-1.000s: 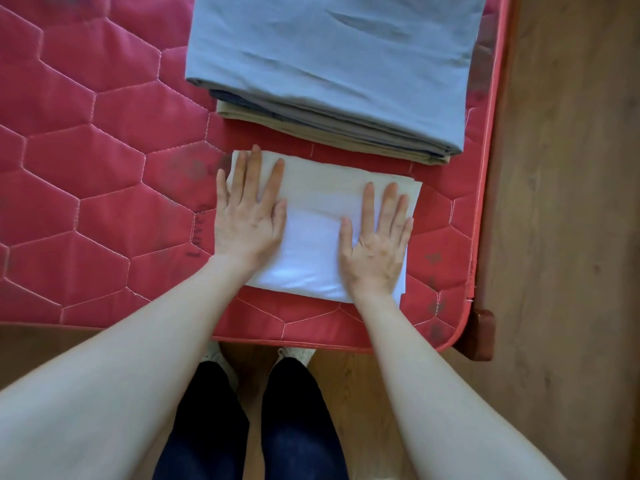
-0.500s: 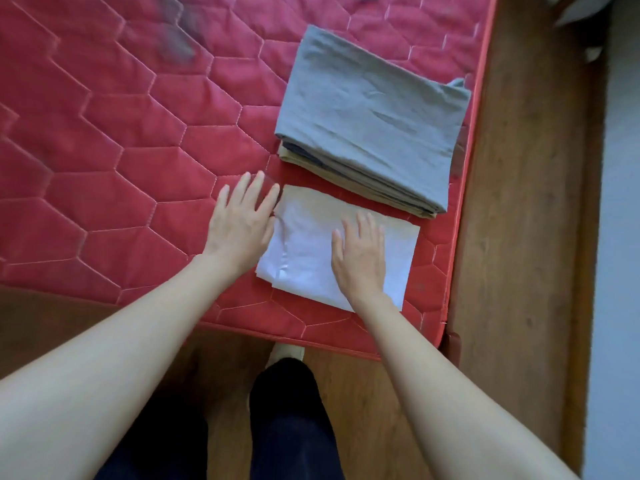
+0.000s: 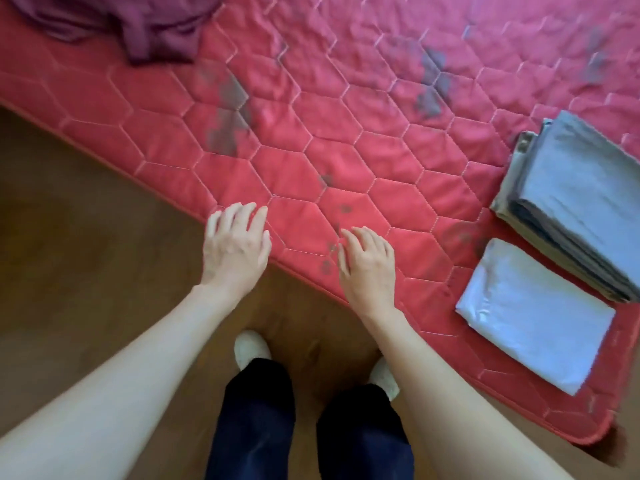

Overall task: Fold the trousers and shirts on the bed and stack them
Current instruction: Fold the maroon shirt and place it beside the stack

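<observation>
Hovering near the bed [image 3: 363, 157] edge with both grips loosely spread and holding nothing, left hand [image 3: 235, 249] and right hand [image 3: 369, 263]; lying far up-left, nearer the left hand, a crumpled purple garment [image 3: 131, 22], unfolded; resting rightward, folded white piece [image 3: 533, 317] beside grey stack [image 3: 581, 206]

Brown wooden floor [image 3: 86, 237] beside the bed, dark trouser legs [image 3: 256, 420] and pale slippers [image 3: 251, 346] below

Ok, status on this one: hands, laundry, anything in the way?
Left hand, right hand open, empty. White folded piece beside grey stack. Purple garment unfolded. Nothing in the way.
</observation>
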Tool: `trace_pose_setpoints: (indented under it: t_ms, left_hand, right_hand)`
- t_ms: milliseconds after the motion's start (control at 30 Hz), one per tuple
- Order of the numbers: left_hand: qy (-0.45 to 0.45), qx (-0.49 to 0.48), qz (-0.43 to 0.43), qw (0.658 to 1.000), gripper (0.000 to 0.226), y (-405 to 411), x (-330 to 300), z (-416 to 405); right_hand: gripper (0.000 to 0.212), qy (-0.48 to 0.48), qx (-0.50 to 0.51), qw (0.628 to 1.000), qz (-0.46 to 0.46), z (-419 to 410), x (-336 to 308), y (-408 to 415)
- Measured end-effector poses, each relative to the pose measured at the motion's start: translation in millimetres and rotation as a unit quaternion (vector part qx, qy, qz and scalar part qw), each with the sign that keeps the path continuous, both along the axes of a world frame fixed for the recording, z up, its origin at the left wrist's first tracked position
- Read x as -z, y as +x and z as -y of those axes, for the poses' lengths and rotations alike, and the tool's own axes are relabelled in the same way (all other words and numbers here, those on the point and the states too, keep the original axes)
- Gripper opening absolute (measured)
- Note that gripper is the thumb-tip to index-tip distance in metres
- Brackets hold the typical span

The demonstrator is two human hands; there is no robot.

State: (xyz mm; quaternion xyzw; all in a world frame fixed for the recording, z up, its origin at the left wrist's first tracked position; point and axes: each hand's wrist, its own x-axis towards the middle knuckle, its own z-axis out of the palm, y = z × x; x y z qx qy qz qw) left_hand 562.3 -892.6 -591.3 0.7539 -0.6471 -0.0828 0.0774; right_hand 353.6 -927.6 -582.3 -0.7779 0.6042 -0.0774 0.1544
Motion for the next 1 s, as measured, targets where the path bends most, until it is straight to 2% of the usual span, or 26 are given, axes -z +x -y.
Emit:
trace_pose_setpoints:
  t_ms: [367,500,700,1000]
  left_hand:
    - [0.001,-0.103,0.005,0.995,0.043,144.2,-20.5,58.5]
    - [-0.002,-0.121,-0.002,0.993,0.044,186.4,-28.1,111.7]
    - [0.000,-0.111,0.012,0.994,0.042,258.0,-43.7,197.6]
    - [-0.018,-0.118,0.022,0.993,0.044,340.4,-46.6,310.5]
  right_hand:
    - [0.038,-0.003,-0.104,0.995,-0.008,101.3,-19.6,159.5]
    - [0.035,-0.041,-0.116,0.992,0.018,154.8,-22.0,202.3]
    - [0.044,-0.004,-0.134,0.991,-0.005,252.1,-25.5,264.7]
    - [0.052,-0.016,-0.163,0.987,-0.003,380.4,-27.6,356.6]
